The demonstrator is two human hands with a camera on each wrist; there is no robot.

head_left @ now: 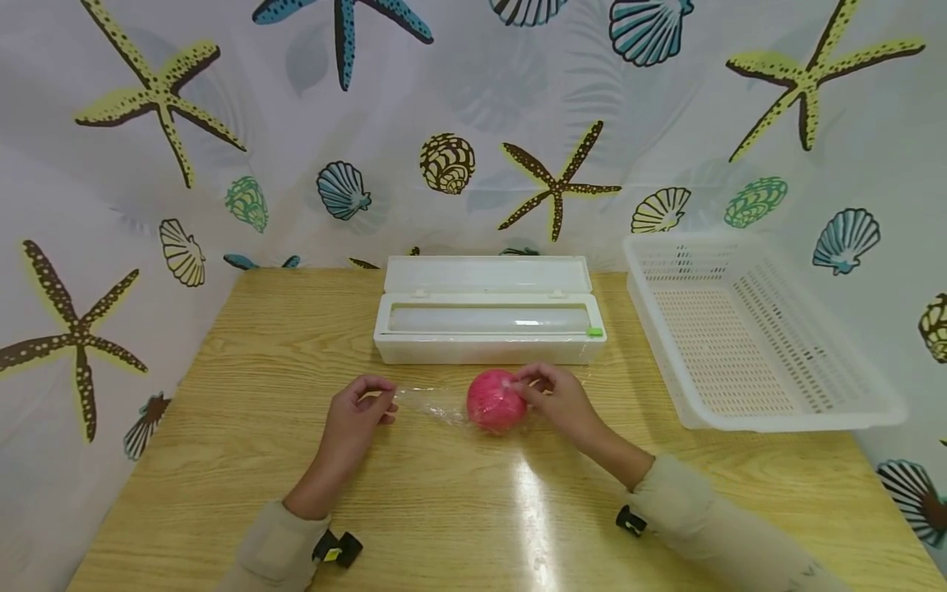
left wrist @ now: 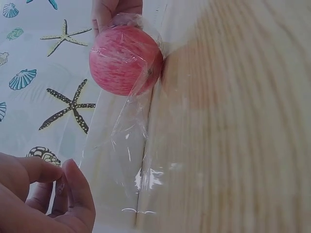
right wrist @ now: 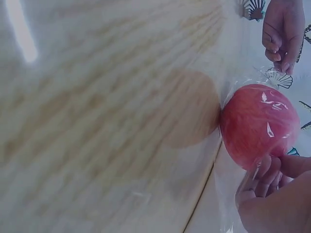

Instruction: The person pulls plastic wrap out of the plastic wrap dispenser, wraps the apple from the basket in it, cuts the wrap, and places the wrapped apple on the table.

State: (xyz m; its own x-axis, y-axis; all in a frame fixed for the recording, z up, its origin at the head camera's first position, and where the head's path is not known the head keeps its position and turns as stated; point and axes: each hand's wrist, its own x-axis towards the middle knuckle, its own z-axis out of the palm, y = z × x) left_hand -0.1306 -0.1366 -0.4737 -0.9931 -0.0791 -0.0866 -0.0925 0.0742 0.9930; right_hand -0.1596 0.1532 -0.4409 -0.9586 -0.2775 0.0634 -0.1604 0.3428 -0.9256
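A pinkish-red apple (head_left: 496,401) lies on the wooden table, with clear plastic wrap (left wrist: 127,141) drawn over it. To its left, my left hand (head_left: 360,409) pinches the loose end of the wrap between thumb and forefinger. A strip of film stretches from those fingertips to the apple. At the apple's right side my right hand (head_left: 556,400) pinches the film close against the fruit, as the right wrist view also shows beside the apple (right wrist: 260,125). Streaked skin shows through the film in the left wrist view.
Behind the apple stands a white wrap dispenser (head_left: 488,352), its lid (head_left: 488,274) raised, a roll of film (head_left: 488,318) inside and a green slider (head_left: 594,332) at its right end. A white plastic basket (head_left: 795,421) sits at the right. Shell-patterned cloth (head_left: 414,90) hangs behind the table.
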